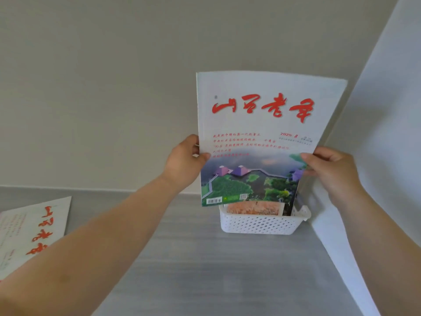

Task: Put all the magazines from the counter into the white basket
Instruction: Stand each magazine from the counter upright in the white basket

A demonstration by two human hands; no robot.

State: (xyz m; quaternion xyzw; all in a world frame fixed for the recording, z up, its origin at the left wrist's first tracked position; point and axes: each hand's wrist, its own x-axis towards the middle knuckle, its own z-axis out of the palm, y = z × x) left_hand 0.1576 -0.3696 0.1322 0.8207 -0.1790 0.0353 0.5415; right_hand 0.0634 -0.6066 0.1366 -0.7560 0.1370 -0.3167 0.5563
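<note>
— Fingers (203, 156): how do they sit?
— I see both hands pinching the held magazine (257, 124): left hand (184, 163) on its left edge, right hand (330, 169) on its right edge. It stands upright, its lower edge at the rim of the white basket (257, 224).
— Anything inside?
— An orange-covered magazine (255, 209) stands in it. A flat magazine (34, 229) lies on the table (205, 258), well apart at far left.

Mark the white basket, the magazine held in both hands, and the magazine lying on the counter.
white basket (259, 223): head view, perforated front wall.
held magazine (257, 142): head view, middle of front cover.
counter magazine (29, 231): head view, cover beside red title.
</note>
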